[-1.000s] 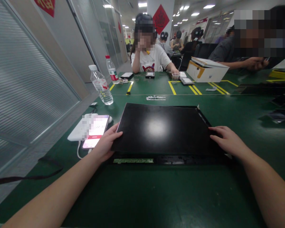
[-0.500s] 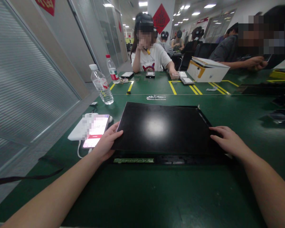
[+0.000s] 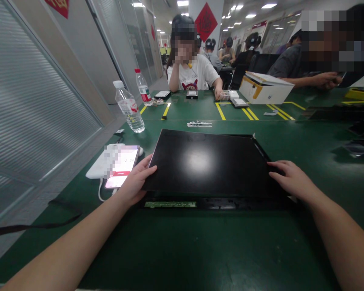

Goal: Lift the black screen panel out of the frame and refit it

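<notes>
A glossy black display panel [image 3: 218, 161] lies slightly askew over a black frame [image 3: 245, 204], its left side raised. My left hand [image 3: 138, 180] is closed on the panel's left edge, thumb on top and the other fingers partly hidden beneath. At the opposite side, my right hand [image 3: 286, 176] has its thumb and fingertips closed on the right edge of the frame, beside the panel. A green circuit strip [image 3: 170, 204] shows along the frame's near edge. What lies under the panel is hidden.
Left of the panel are a lit phone [image 3: 123, 167] with a cable, a white device [image 3: 98, 165] and a water bottle [image 3: 130, 107]. Beyond lie silvery strips [image 3: 199, 124]. Across the green table [image 3: 200, 250], a person [image 3: 194, 74] sits near a white box [image 3: 265, 91].
My hands, the panel and the frame hold nearly the same position. Across the table, the seated person's raised hand and head have shifted slightly.
</notes>
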`<state>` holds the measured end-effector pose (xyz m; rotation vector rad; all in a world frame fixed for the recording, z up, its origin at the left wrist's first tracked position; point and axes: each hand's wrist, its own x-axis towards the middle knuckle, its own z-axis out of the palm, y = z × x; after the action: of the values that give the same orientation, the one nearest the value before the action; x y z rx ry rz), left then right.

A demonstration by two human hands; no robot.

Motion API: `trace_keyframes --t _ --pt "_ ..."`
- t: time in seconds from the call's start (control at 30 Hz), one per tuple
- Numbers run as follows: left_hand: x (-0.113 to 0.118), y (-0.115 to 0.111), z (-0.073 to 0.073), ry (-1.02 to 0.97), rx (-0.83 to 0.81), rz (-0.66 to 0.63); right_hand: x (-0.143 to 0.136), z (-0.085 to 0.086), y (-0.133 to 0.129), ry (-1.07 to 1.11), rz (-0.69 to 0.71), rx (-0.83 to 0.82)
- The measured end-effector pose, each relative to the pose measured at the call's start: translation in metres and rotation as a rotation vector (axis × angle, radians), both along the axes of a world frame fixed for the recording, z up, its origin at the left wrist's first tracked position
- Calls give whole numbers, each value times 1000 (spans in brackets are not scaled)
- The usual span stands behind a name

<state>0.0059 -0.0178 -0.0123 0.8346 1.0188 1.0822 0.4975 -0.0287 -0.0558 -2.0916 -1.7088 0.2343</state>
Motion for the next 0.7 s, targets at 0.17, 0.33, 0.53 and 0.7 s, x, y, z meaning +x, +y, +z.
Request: trace_keyframes --t 0.17,0.33,0.53,0.7 --pt "1 0 2 11 -23 -8 0 -1 0 -22 18 7" --pt "3 -1 4 16 -37 -1 0 1 0 -19 15 -10" --pt "2 -2 4 46 -19 -5 -3 5 -1 -6 4 -32" --pt "3 -3 9 120 46 11 -5 7 -1 4 -23 -41"
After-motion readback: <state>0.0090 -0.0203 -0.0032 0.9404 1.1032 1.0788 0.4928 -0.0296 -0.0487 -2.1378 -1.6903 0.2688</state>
